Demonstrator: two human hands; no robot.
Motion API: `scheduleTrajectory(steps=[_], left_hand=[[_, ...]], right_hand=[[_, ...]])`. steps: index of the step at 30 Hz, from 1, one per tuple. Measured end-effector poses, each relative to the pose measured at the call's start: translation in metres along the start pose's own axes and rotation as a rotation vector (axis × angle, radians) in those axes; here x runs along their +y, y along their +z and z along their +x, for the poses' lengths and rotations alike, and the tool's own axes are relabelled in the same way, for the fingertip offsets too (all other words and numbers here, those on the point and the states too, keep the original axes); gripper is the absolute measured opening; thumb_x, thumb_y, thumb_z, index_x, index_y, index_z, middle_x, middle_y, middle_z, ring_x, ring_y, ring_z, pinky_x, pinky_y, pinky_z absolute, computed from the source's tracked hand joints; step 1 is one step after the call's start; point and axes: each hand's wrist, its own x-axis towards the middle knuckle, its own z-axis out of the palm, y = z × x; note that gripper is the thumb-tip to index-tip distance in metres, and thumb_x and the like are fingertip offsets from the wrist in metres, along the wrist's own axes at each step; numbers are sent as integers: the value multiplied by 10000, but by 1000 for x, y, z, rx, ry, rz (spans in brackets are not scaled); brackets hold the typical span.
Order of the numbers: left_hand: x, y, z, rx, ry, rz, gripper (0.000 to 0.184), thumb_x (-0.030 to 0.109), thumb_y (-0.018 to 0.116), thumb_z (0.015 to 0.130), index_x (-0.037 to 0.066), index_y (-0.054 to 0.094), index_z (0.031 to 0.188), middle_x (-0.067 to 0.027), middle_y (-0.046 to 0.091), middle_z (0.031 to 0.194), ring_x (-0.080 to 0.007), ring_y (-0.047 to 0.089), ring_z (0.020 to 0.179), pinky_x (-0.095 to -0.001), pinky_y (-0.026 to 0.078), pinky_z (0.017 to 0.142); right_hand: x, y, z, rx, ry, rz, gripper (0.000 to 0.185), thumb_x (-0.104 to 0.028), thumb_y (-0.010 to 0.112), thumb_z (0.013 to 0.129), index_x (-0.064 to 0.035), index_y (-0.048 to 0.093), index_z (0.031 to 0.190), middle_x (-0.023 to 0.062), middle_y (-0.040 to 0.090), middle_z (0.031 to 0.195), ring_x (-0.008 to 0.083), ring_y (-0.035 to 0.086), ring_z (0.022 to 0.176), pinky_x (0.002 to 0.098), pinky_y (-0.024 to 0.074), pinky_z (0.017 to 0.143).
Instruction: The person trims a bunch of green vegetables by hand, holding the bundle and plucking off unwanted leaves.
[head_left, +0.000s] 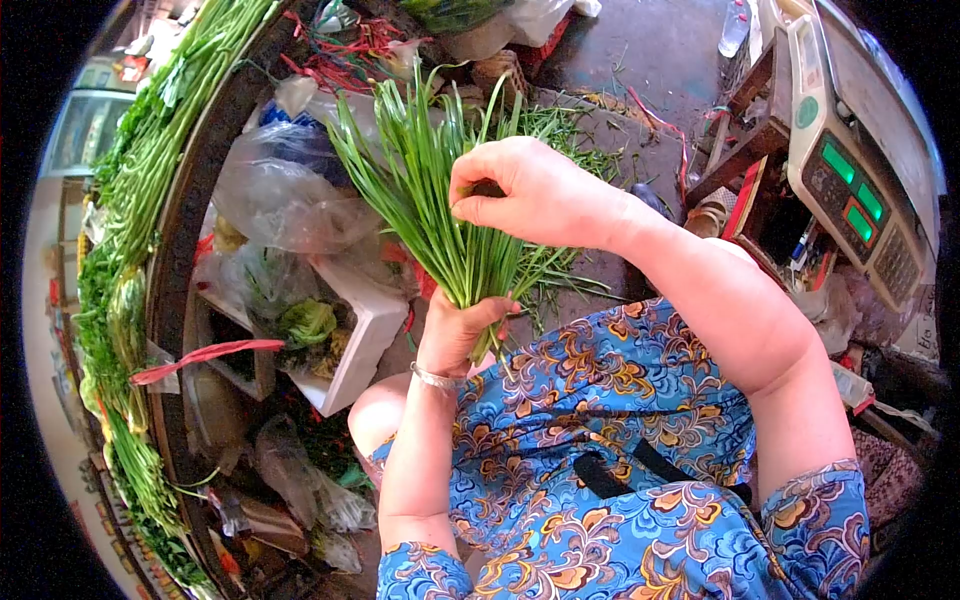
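Observation:
My left hand (462, 335), with a bracelet at the wrist, is wrapped round the lower stems of a bunch of garlic chives (420, 175). The long flat green leaves fan out upward and to the left from this grip. My right hand (530, 190) is over the right side of the leaves, thumb and fingers curled together in a pinch. Whether a leaf sits between those fingertips is too small to tell. Behind the bunch, loose chive leaves (560, 135) lie scattered on the floor.
A digital scale (850, 190) with lit green displays stands at the right on a wooden stand (745, 115). At left are clear plastic bags (290, 190), a white foam box (370, 320) and a curved shelf edge (165, 280) lined with green vegetables (150, 170). Red ties (350, 50) lie at the top.

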Motion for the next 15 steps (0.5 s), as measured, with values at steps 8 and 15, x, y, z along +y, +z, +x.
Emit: scheduleTrajectory(steps=[8,15], left_hand=[[2,1,-3,-12,26,-20,351,-68,682,747,-17,564,1074,-96,645,884,-165,651,678,-254,504,492],[2,1,-3,-16,0,-38,353,-76,691,747,-12,567,1071,-93,644,895,-176,654,688,-258,504,494]], right_hand=[[5,4,-1,9,36,-96,211,-190,646,817,-8,647,923,157,659,864,293,650,828,375,510,750],[3,9,-3,-32,28,-126,192,-180,649,801,-10,625,886,147,631,851,320,621,850,392,495,762]])
